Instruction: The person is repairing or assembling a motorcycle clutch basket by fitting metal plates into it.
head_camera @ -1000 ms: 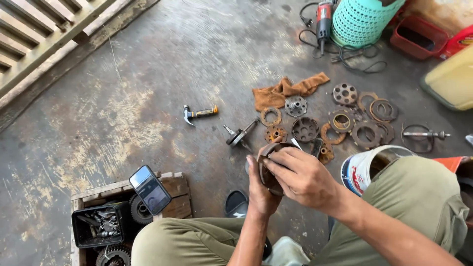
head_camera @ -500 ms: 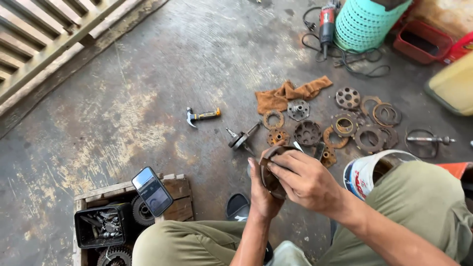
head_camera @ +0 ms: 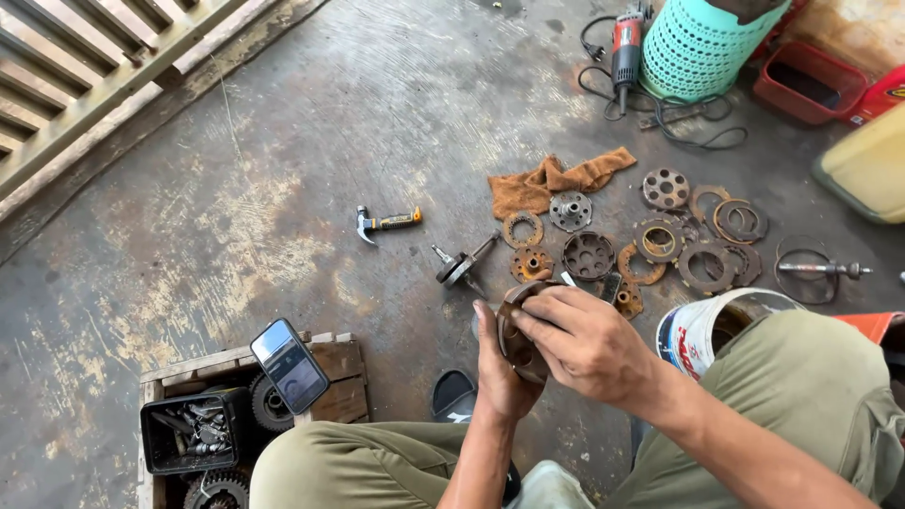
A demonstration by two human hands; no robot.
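- Both hands grasp one rusty round metal disc part (head_camera: 517, 332) above the concrete floor (head_camera: 283, 170): left hand (head_camera: 501, 363) cups it, right hand (head_camera: 583, 341) pinches its rim.
- Best handled with a steady left grip, turning gently.

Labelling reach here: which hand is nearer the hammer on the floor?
Left. The left hand cups the rusty disc on the side facing the hammer, which lies apart up the floor. The right hand sits over the disc's far side, farther off.
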